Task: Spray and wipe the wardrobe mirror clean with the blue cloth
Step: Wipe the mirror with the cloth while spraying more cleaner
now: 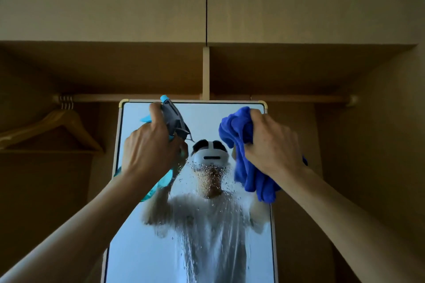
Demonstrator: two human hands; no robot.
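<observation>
The tall wardrobe mirror (202, 122) in a pale frame stands ahead of me, its middle and lower glass covered in spray droplets and runs. My left hand (147, 151) grips a spray bottle (174, 122) with a grey head and light blue nozzle, held up before the mirror's upper left. My right hand (273, 145) grips a bunched blue cloth (246, 161) at the mirror's upper right, the cloth hanging down below my fist. Whether the cloth touches the glass I cannot tell. The bottle's turquoise body is mostly hidden behind my left hand and wrist.
The mirror stands inside an open wooden wardrobe. A hanging rail (299, 98) runs behind the mirror's top edge. Wooden hangers (57, 126) hang at the left. Closed upper cabinet doors (207, 0) sit overhead.
</observation>
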